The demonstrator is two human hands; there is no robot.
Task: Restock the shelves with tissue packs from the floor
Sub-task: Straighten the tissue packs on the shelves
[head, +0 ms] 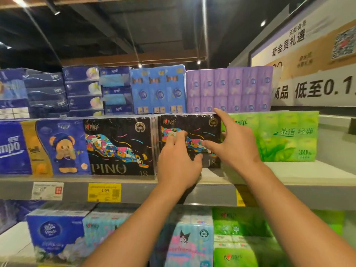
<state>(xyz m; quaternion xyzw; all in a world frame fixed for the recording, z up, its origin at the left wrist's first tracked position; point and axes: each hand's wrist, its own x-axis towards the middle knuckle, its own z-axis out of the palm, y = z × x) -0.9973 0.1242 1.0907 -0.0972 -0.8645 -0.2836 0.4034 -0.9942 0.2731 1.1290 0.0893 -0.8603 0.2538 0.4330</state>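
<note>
Both hands on a black tissue pack at the middle shelf.
Your left hand (pixel 178 160) lies flat on the black tissue pack (pixel 194 130), fingers straight; your right hand (pixel 234 139) spreads open-fingered at its 3 o'clock edge. The pack stands upright on the shelf (pixel 192 193), between a matching PINO pack (pixel 119 145) and a green pack (pixel 279 135).

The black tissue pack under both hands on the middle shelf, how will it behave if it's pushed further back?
The black tissue pack is probably soft and light, being wrapped tissue. Its glossy film should slide easily on the smooth shelf. Standing upright on a narrow edge, it might tip if pushed high.
</note>
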